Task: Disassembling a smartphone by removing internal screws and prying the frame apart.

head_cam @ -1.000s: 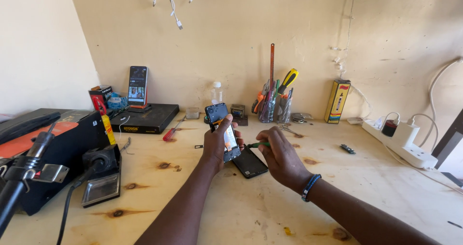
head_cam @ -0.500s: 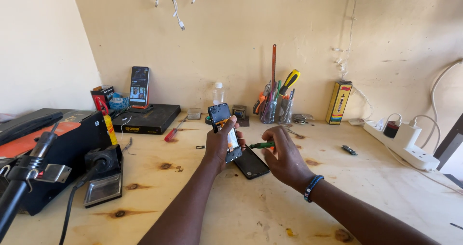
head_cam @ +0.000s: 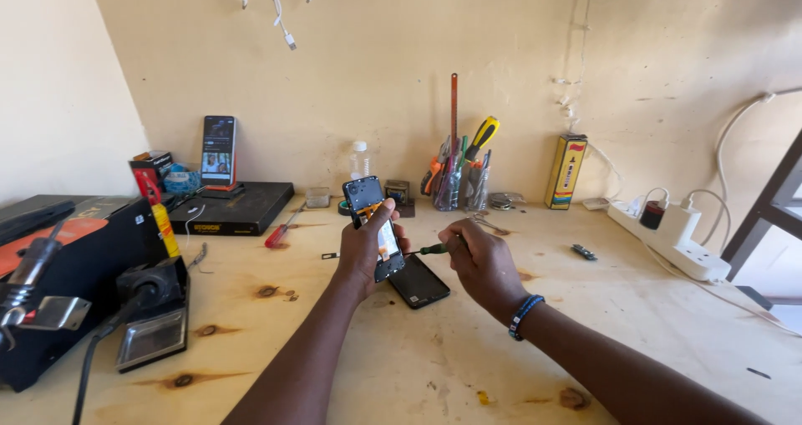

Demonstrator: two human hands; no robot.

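An opened phone is gripped by the left hand; a green screwdriver, pinched in the right hand, is applied from 3 o'clock. Its back cover is already off; inner disassembly appears unfinished.

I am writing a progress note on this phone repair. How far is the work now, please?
Done, it seems: the phone is opened, its inner parts exposed, and a black panel lies on the bench below the hands. In hand: the left hand holds the phone upright while the right hand points a green-handled screwdriver at its side. Left: the phone is not yet closed; the panel is still off.
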